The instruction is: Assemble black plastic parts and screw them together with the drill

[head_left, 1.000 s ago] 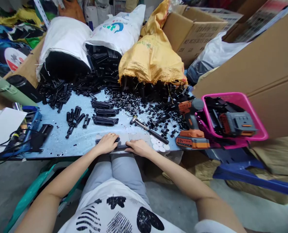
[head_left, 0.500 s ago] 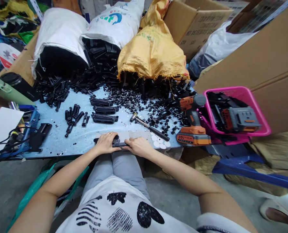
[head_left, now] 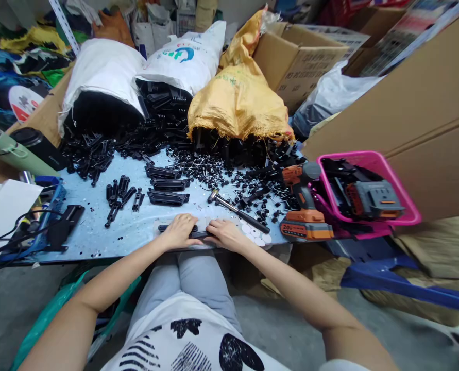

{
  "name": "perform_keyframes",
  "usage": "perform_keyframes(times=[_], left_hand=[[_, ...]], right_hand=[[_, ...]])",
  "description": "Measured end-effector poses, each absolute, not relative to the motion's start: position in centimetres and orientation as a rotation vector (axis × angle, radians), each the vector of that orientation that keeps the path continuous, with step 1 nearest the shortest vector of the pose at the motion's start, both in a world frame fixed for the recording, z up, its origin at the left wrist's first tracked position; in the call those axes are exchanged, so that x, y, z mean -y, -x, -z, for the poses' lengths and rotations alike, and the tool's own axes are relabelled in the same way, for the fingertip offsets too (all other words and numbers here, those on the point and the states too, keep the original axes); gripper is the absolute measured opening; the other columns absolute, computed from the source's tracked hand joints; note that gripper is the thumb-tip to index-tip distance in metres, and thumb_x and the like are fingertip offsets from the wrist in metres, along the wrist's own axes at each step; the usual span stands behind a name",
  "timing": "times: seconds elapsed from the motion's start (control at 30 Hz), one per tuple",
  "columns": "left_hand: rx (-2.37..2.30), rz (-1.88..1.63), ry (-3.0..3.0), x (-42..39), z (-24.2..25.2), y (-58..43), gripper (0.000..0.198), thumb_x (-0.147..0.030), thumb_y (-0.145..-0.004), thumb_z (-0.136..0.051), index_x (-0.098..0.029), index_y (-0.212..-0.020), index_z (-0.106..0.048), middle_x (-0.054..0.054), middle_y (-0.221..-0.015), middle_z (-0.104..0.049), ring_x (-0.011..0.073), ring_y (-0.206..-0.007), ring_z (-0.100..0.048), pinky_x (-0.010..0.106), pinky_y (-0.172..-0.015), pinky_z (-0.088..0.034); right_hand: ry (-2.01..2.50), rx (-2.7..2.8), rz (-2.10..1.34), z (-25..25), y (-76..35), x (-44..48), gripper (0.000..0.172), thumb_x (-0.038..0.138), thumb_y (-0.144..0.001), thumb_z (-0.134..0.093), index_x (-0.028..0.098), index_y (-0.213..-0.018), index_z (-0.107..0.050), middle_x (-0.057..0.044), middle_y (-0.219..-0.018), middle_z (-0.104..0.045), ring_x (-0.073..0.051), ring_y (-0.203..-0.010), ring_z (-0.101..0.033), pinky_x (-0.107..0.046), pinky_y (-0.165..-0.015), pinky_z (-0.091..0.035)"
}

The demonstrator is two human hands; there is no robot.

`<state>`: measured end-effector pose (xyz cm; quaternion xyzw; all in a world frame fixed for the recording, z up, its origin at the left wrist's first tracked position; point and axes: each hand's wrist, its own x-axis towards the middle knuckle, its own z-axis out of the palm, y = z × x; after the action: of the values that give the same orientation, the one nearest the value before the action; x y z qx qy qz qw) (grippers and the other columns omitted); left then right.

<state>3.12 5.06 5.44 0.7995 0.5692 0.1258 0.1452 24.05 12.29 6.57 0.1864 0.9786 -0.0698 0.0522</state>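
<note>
A long black plastic part lies across the front edge of the blue table, between my two hands. My left hand is closed around its left portion, whose end sticks out past the fingers. At the other end, my right hand grips it with bent fingers. Just behind my hands lie several similar black plastic pieces in a short row. A hammer with a black handle rests to the right, its handle end by some white round discs.
An orange cordless drill stands to the right, beside a pink basket of parts. Black pins are heaped before a yellow sack. White sacks spill black parts at the back. A blue tray sits left.
The view has tilted upward slightly, so everything sits lower. The black part in my hands now lies flatter along the table edge, and both hands still hold it.
</note>
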Motion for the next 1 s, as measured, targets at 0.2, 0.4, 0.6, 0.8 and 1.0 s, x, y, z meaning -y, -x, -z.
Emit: perform_keyframes(times=[0.2, 0.4, 0.6, 0.8, 1.0], left_hand=[[-2.032, -0.257, -2.185, -18.0, -6.8, -4.8, 0.036, -0.011, -0.089, -0.036, -0.015, -0.123, -0.048, 0.013, -0.120, -0.055, 0.0236, -0.109, -0.051, 0.036, -0.088, -0.042], [-2.182, -0.156, -2.073, -24.0, -4.9, -5.2, 0.027, -0.001, -0.084, -0.037, 0.000, -0.104, -0.057, 0.025, -0.105, -0.059, 0.0268, -0.101, -0.056, 0.038, -0.083, -0.044], [-2.121, -0.146, -2.186, -23.5, -5.8, -5.9, 0.027, -0.002, -0.086, -0.034, -0.003, -0.098, -0.059, 0.021, -0.102, -0.060, 0.0274, -0.100, -0.056, 0.035, -0.079, -0.044], [-2.092, -0.614, -2.131, -16.4, -8.3, -2.7, 0.019, -0.017, -0.087, -0.045, -0.010, -0.101, -0.057, 0.011, -0.097, -0.061, 0.0198, -0.091, -0.057, 0.030, -0.080, -0.044], [-1.981, -0.800, -1.766, -5.2, -7.8, 3.9, 0.026, -0.039, -0.083, -0.055, -0.015, -0.085, -0.064, 0.005, -0.078, -0.066, 0.0161, -0.071, -0.059, 0.027, -0.068, -0.046]], right_hand=[[-0.714, -3.034, 0.378, -5.1, -27.1, -12.3, 0.039, 0.048, -0.094, -0.040, 0.017, -0.105, -0.059, -0.010, -0.100, -0.059, -0.020, -0.095, -0.052, -0.031, -0.080, -0.036], [-1.170, -3.000, 0.332, -6.2, -26.9, -18.3, 0.029, 0.035, -0.094, -0.041, 0.017, -0.109, -0.057, -0.011, -0.107, -0.058, -0.021, -0.100, -0.051, -0.031, -0.085, -0.039], [-1.479, -2.787, 0.116, -5.6, -23.3, -27.9, 0.032, 0.013, -0.088, -0.042, 0.014, -0.118, -0.055, -0.015, -0.117, -0.055, -0.024, -0.107, -0.047, -0.032, -0.086, -0.039], [-1.560, -2.820, 0.228, -6.1, -22.4, -27.3, 0.027, 0.012, -0.085, -0.043, 0.008, -0.104, -0.062, -0.017, -0.105, -0.060, -0.023, -0.098, -0.054, -0.031, -0.085, -0.041], [-1.256, -2.960, 1.128, -8.0, -22.8, -16.7, 0.021, 0.029, -0.086, -0.053, 0.017, -0.095, -0.066, -0.006, -0.092, -0.066, -0.015, -0.080, -0.061, -0.025, -0.077, -0.046]])
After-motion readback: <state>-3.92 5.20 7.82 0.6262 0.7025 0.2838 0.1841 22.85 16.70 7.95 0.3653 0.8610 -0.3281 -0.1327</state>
